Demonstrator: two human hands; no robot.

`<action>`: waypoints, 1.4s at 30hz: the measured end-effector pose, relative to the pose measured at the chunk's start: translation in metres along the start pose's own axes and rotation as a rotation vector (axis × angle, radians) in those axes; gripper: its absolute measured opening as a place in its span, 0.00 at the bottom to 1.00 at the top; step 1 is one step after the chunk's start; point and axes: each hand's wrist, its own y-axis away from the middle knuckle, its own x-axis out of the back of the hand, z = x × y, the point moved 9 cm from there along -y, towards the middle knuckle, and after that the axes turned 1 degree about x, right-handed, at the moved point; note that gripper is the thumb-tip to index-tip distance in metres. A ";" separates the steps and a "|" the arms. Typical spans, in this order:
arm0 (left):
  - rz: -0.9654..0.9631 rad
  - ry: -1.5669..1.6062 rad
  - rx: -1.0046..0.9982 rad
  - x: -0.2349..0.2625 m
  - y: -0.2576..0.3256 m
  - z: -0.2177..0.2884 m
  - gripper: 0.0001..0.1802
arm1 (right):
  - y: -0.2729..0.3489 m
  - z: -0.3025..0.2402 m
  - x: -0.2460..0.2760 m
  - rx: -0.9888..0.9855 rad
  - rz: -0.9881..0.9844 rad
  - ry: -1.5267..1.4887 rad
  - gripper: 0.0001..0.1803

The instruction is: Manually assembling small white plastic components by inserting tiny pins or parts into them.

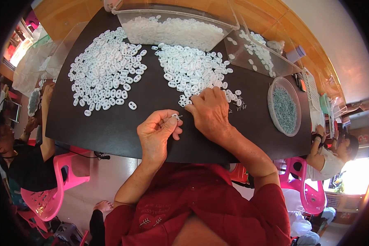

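- Gripping what with the left hand?
- Clamped on a small white piece, above the table, close to its near edge.
- Pointing which way?
- Showing a dark tip toward the table's right edge; too covered by the thumb to read the long axis.
- And with the right hand?
- Held apart, touching the near side of the white pile; cannot tell if closed on anything.

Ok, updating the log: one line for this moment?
left hand: pinches white piece | right hand: at right white pile | round tub: holds grey-green pieces
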 end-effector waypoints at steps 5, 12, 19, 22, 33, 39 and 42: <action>-0.003 0.006 0.008 0.001 0.000 0.000 0.08 | 0.001 -0.006 -0.011 -0.003 -0.068 0.016 0.10; -0.030 0.052 -0.031 -0.003 0.001 0.004 0.09 | 0.007 0.005 0.004 -0.125 0.017 -0.411 0.07; -0.078 0.054 0.016 -0.010 0.006 0.000 0.11 | 0.027 0.024 -0.016 -0.611 -0.216 -1.127 0.05; -0.100 0.031 0.017 -0.016 0.008 0.001 0.12 | 0.028 0.023 -0.017 -0.616 -0.205 -1.274 0.06; -0.045 -0.050 -0.022 -0.016 0.014 0.003 0.14 | 0.032 0.022 -0.020 -0.702 -0.192 -1.315 0.08; -0.018 -0.062 -0.021 -0.015 0.014 0.004 0.14 | 0.030 0.019 -0.021 -0.675 -0.164 -1.322 0.08; -0.016 -0.068 -0.031 -0.015 0.014 0.004 0.14 | 0.029 0.020 -0.020 -0.669 -0.148 -1.295 0.07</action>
